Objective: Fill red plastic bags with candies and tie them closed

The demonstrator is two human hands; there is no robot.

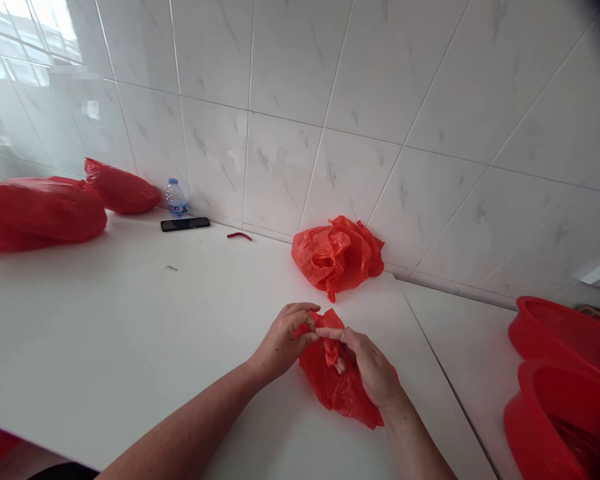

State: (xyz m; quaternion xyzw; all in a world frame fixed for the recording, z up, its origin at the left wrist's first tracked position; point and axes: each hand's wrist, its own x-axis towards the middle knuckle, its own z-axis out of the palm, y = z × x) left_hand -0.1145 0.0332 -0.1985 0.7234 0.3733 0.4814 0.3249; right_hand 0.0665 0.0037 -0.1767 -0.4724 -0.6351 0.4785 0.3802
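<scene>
A red plastic bag lies crumpled on the white table in front of me, with a bunched, knot-like part in its middle. My right hand is closed around that bunched part, its index finger stretched toward the left. At the bag's upper left edge, my left hand pinches with thumb and fingers, touching the right index fingertip. Whatever lies in that pinch is too small to make out. Just beyond both hands sits a second crumpled red plastic bag, against the tiled wall.
Filled red bags lie at the far left, near a water bottle and a black phone. A small curved red item rests by the wall. Red plastic tubs stand at the right, past a table seam.
</scene>
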